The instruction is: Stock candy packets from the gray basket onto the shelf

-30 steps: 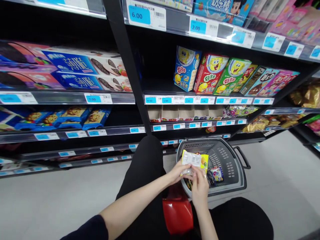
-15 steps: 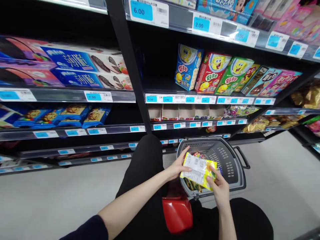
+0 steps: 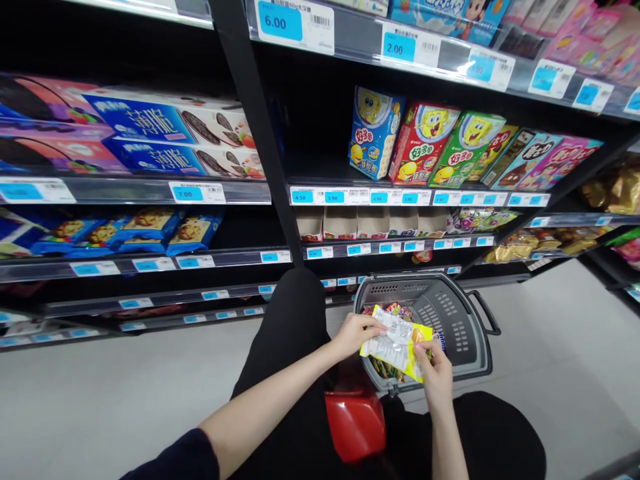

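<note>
A yellow-edged snack packet (image 3: 397, 343) with a whitish printed back is held between my two hands, over a grey shopping basket (image 3: 475, 333). My left hand (image 3: 357, 333) grips its left end, the fingers lying over the upper face. At the right end, my right hand (image 3: 434, 370) pinches the packet between thumb and fingers. Below it, partly covered, several colourful packets (image 3: 387, 370) lie inside the basket.
Shelves in front hold cartoon snack boxes (image 3: 423, 143), blue biscuit boxes (image 3: 150, 120) and blue cookie packs (image 3: 145, 227). A red glossy object (image 3: 355, 427), perhaps a stool, is between my legs. The basket's black handle (image 3: 485, 312) sticks out to the right.
My left fingers have gone from spread along the packet's left edge to folded over its upper face. My right hand has shifted slightly left, and the packet has tilted a little.
</note>
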The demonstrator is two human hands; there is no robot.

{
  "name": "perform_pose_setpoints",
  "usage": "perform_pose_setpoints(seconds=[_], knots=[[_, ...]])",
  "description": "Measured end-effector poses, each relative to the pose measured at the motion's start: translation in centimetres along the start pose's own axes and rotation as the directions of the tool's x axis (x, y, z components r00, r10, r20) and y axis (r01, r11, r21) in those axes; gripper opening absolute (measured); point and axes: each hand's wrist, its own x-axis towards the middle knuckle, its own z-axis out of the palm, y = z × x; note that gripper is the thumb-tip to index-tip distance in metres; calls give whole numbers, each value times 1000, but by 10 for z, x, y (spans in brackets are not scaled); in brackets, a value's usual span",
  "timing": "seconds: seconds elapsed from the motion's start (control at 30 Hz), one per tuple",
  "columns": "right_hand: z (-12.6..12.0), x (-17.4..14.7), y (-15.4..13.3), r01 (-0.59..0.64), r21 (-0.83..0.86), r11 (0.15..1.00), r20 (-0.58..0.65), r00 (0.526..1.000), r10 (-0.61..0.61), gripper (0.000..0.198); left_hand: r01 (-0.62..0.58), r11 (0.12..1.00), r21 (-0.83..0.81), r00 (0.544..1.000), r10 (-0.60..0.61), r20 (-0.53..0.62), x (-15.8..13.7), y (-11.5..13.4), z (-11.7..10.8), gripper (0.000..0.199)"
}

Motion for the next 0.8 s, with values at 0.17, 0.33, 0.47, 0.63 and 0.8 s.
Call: perform_pose_setpoints(seconds=[0.17,0.33,0.47,0.63,0.8], knots=[[-2,0,4,-49,76,996,-19,999,50,26,23,997,-75,999,-26,-38,2,2,-3,19],[-1,1,1,21,51,998,-30,999,-19,25,-47,982,-184,998,56,40,5,0,-2,25],[2,-1,-6,109,-87,990,13,994,-108,25,-76,997,-6,996,76,-47,6,-4,0,9],[5,-3,-8,58,-142,988,-51,996,-66,25,32,999,30,993,-28,-114,6,-6,6,11],[5,0,-6,-7,-58,998,4,1000,7,22,275,919,-283,955,-295,-27,9,-10,7,18]])
